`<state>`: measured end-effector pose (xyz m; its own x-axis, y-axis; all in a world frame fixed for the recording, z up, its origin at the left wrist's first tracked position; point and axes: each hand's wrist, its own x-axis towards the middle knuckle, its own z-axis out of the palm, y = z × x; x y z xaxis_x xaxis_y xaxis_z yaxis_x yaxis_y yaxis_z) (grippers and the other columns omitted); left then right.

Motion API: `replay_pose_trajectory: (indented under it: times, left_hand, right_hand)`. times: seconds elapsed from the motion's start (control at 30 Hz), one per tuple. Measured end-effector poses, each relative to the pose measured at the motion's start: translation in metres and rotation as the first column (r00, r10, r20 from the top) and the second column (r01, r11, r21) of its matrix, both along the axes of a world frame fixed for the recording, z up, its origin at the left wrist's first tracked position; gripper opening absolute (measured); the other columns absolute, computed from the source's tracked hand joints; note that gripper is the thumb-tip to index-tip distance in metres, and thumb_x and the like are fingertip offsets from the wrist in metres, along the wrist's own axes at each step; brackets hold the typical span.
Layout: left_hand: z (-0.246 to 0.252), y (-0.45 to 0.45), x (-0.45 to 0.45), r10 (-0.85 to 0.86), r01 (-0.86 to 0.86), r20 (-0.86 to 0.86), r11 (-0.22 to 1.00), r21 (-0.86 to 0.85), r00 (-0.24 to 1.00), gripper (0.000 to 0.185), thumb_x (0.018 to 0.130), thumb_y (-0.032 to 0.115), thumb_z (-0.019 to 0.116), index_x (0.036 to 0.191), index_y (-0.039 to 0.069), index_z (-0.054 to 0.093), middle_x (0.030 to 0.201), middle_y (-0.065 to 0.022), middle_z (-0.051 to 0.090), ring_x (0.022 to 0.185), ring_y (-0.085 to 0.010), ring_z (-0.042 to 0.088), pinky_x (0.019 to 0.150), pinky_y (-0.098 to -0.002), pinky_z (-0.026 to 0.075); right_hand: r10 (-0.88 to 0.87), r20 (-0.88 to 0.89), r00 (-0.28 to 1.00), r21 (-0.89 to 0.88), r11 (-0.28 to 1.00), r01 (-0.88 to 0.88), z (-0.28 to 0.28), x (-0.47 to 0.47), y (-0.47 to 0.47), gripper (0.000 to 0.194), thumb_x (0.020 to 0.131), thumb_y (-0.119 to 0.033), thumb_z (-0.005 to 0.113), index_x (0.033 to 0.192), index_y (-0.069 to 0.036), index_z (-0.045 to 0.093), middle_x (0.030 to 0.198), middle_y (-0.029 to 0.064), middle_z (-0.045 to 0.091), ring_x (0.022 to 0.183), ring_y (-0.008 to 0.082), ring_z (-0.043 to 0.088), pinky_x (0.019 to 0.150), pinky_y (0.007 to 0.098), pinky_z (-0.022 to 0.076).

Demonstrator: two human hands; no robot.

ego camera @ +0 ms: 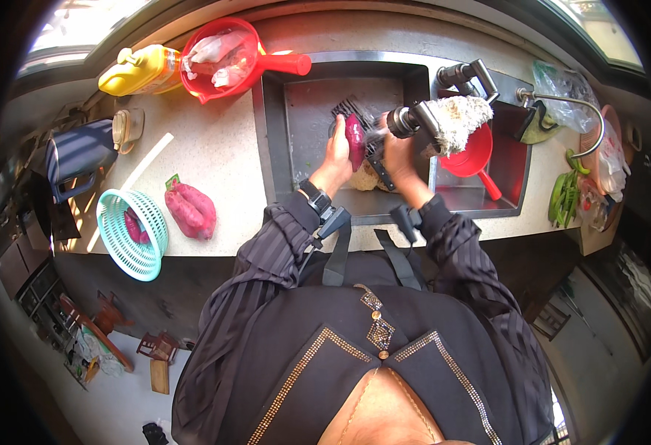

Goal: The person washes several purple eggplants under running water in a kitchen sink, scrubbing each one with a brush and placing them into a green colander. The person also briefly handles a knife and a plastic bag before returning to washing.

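Note:
My left hand grips a purple-skinned sweet potato upright above the left basin of a stainless steel sink. Just right of it is my right hand, blurred and partly covered by the faucet head; whether its fingers hold anything is unclear. Below the hands lies a dark slotted thing, its kind unclear. A black riveted handle shows by my right hand, next to a rough beige clump on the basin floor.
A shaggy white cloth hangs on the faucet, above a red dipper in the right basin. Leftward are a mint basket, bagged sweet potatoes, a red dipper, and a yellow pump bottle. Green peppers lie right.

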<state>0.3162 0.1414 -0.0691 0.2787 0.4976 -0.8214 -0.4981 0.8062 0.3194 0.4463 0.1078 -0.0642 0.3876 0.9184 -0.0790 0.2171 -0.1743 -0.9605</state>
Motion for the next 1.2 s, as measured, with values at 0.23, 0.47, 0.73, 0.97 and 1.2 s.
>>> replay_pose_trajectory:
  times: [0.23, 0.47, 0.73, 0.97, 1.2]
  left_hand:
    - [-0.003, -0.008, 0.008, -0.103, 0.117, -0.074, 0.968, 0.222, 0.992, 0.038, 0.103, 0.043, 0.041, 0.123, 0.01, 0.047, 0.115, -0.0078, 0.059, 0.106, -0.0213, 0.061, 0.089, -0.0424, 0.051]
    - [-0.004, -0.001, 0.002, 0.091, -0.107, 0.253, 0.993, 0.051, 0.963, 0.058, 0.097, 0.059, 0.046, 0.108, 0.003, 0.059, 0.107, -0.0096, 0.064, 0.1, -0.0229, 0.061, 0.088, -0.0395, 0.051]
    - [-0.028, 0.012, -0.019, 0.149, -0.152, 0.09, 0.988, 0.027, 0.985, 0.055, 0.092, 0.058, 0.057, 0.112, 0.006, 0.059, 0.1, -0.0078, 0.062, 0.091, -0.0207, 0.061, 0.082, -0.04, 0.053]
    - [-0.008, -0.012, 0.008, 0.087, -0.096, 0.101, 0.992, 0.086, 0.991, 0.027, 0.103, 0.03, 0.046, 0.121, 0.012, 0.055, 0.108, -0.0048, 0.062, 0.099, -0.0169, 0.059, 0.084, -0.0346, 0.052]
    - [-0.011, 0.015, -0.008, 0.273, -0.27, 0.002, 0.951, -0.149, 0.962, 0.04, 0.1, 0.045, 0.049, 0.104, 0.006, 0.059, 0.087, -0.0097, 0.066, 0.074, -0.0214, 0.063, 0.069, -0.0366, 0.053]
  right_hand:
    - [-0.044, 0.221, 0.974, 0.077, 0.997, 0.028, 0.013, -0.023, 0.031, 0.025, 0.093, -0.024, 0.058, 0.101, 0.0, 0.058, 0.086, 0.0188, 0.063, 0.081, 0.0301, 0.061, 0.075, 0.0415, 0.048]
    - [0.139, 0.319, 0.938, -0.06, 0.99, -0.126, 0.025, -0.041, 0.008, 0.02, 0.09, -0.019, 0.063, 0.099, -0.002, 0.056, 0.097, 0.0184, 0.057, 0.093, 0.0395, 0.059, 0.078, 0.0456, 0.0475]
    - [0.109, 0.038, 0.993, -0.221, 0.97, -0.098, 0.039, -0.018, -0.003, 0.018, 0.092, -0.016, 0.06, 0.096, 0.001, 0.06, 0.086, 0.0149, 0.064, 0.084, 0.0273, 0.063, 0.076, 0.0379, 0.0491]
    - [0.051, 0.567, 0.822, 0.021, 0.997, -0.077, 0.028, -0.031, 0.042, 0.016, 0.088, -0.012, 0.062, 0.098, -0.001, 0.06, 0.094, 0.0172, 0.061, 0.088, 0.0347, 0.059, 0.079, 0.0408, 0.0478]
    - [0.182, 0.302, 0.936, -0.034, 0.983, -0.181, 0.02, -0.038, 0.005, 0.018, 0.09, -0.016, 0.062, 0.098, -0.001, 0.059, 0.091, 0.0195, 0.06, 0.088, 0.0375, 0.06, 0.076, 0.0451, 0.0474]
